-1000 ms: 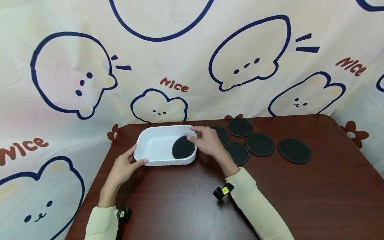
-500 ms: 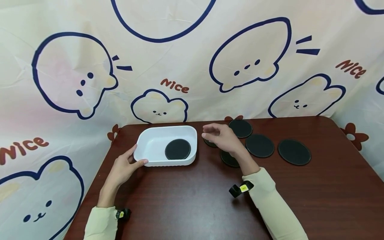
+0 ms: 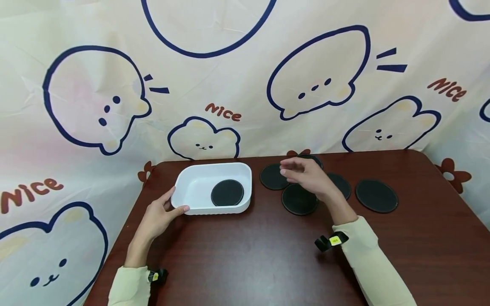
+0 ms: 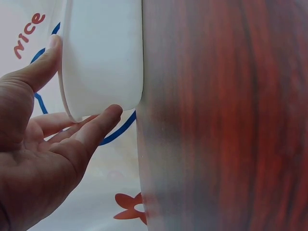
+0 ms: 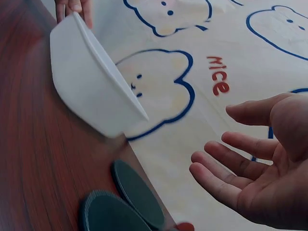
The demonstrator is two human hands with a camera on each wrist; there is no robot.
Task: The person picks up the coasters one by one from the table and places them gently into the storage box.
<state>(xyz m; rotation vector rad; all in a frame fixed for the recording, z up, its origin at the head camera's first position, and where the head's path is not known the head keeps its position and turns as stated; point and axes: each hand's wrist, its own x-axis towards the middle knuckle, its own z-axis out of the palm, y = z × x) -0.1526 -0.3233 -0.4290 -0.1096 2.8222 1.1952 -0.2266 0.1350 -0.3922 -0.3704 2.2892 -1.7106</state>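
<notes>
A white oblong plastic basin (image 3: 195, 191) stands at the back left of the table, with one round black coaster (image 3: 227, 192) lying flat inside it. My left hand (image 3: 158, 219) holds the basin's left end; in the left wrist view the thumb is at the rim and the fingers touch the outer wall of the white basin (image 4: 103, 57). My right hand (image 3: 308, 178) holds nothing. It hovers over the loose coasters, thumb and fingers apart, partly covering some of them. Nearest to it are the left coaster (image 3: 272, 177) and the front coaster (image 3: 299, 200).
Further coasters lie on the brown wooden table (image 3: 245, 255): a back coaster (image 3: 311, 160), one partly behind the right hand, and a far right coaster (image 3: 377, 196). A printed cloth (image 3: 214, 85) hangs right behind the table's back edge.
My right hand has moved from the basin's right end to the right, over the loose coasters. The coaster inside slid slightly left and now lies flat. The left hand stays put.
</notes>
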